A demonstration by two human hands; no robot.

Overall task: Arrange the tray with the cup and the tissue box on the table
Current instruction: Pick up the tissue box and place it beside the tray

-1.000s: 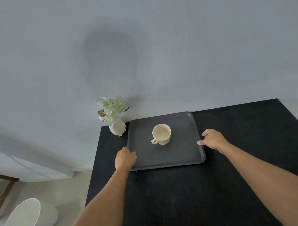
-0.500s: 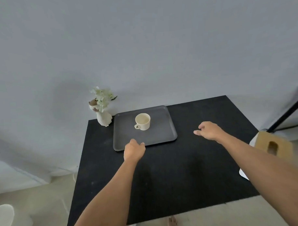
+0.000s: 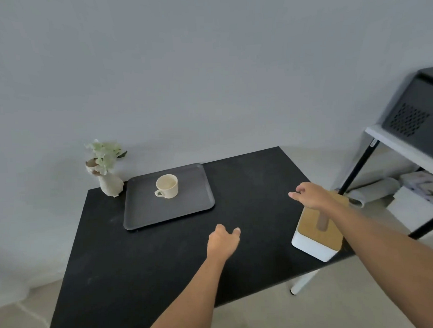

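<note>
- Your left hand (image 3: 223, 242) hovers over the middle of the black surface (image 3: 145, 264), its fingers (image 3: 233, 232) loosely curled and slightly apart, holding nothing.
- Your right hand (image 3: 312, 195) reaches out above the right part of the surface, palm down, fingers (image 3: 296, 195) loosely spread and empty.
- The tissue box (image 3: 316, 234), white with a tan wooden lid and a slot, lies just below your right wrist at the surface's right edge, one corner near the front edge. Your forearm crosses over its far end; whether it touches the lid, you cannot tell.
- The dark grey tray (image 3: 168, 212) lies flat on the far left part of the surface, well apart from both hands.
- The cream cup (image 3: 167, 186) stands upright on the tray, toward its far half, handle turned to the near left.
- A small pale vase (image 3: 110, 186) of white-green flowers stands at the far left corner, just beside the tray.
- To the right, off the surface, stands a white shelf (image 3: 404, 147) with black legs carrying a dark perforated box (image 3: 415, 117).
</note>
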